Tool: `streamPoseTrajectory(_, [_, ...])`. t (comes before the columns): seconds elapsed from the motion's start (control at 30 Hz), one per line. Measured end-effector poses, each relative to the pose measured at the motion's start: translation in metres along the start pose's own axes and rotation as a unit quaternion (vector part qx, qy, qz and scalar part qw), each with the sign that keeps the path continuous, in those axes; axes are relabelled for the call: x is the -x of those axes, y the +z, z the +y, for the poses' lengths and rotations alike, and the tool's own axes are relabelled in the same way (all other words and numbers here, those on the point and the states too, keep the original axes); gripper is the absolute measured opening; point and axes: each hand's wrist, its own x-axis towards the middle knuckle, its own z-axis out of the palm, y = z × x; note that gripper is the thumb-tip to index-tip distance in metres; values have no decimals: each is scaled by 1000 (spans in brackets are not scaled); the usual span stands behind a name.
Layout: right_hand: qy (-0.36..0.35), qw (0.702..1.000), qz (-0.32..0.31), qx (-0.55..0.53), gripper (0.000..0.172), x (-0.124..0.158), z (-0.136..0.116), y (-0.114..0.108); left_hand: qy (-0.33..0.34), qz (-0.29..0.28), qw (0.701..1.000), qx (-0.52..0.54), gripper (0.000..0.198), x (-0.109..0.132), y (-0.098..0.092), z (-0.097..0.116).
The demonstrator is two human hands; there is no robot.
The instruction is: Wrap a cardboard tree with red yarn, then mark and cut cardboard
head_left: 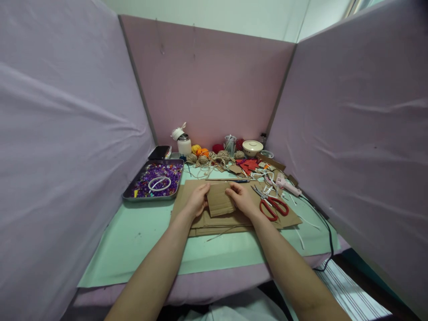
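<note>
Between my two hands is a small, roughly square piece of cardboard [220, 200], held above a stack of larger cardboard sheets [230, 221]. My left hand [199, 199] grips its left edge with closed fingers. At the upper right corner, my right hand [239, 196] pinches the same piece. Red-handled scissors [273, 206] lie with blades apart on the cardboard, just right of my right hand. Behind the small piece, a dark pen [239, 181] rests near the far edge of the sheets.
At left is a metal tray [180, 180] of purple beads with a white ring [159, 183]. Twine balls, yarn, a white jar [184, 145] and a lidded bowl [252, 148] line the back. A pink glue gun [287, 184] with a black cord [329, 227] lies at right. Fabric walls enclose the table.
</note>
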Motion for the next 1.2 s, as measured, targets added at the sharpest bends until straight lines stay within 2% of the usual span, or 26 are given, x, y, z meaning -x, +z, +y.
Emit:
streamPoseTrajectory(0.33, [23,1000,6,20,22,-2,8,-1,23,18,999,-46,35,0,0,0])
streamPoseTrajectory(0.5, [29,997,33,56,26,-3,13,-1,102,94,985,-107,21,-5,-6,-3])
streamPoseTrajectory(0.6, [14,995,58,78,33,-3,15,3,154,145,968,-137,12,-9,-13,-4])
streamPoseTrajectory(0.73, [-9,993,71,96,34,-2,16,5,194,187,951,-152,12,-12,-21,-1])
streamPoseTrajectory(0.83, [-44,982,125,131,30,-4,15,-2,189,184,951,-163,13,-13,-22,-1])
streamPoseTrajectory(0.93, [-89,963,189,170,28,-6,11,-11,169,157,955,-187,10,-12,-19,-5])
streamPoseTrajectory(1.07, [-121,952,204,196,18,-6,8,-14,186,145,946,-224,11,-10,-10,-8])
streamPoseTrajectory(1.2, [-146,946,207,204,14,-3,-2,-13,249,168,926,-228,21,3,-3,10])
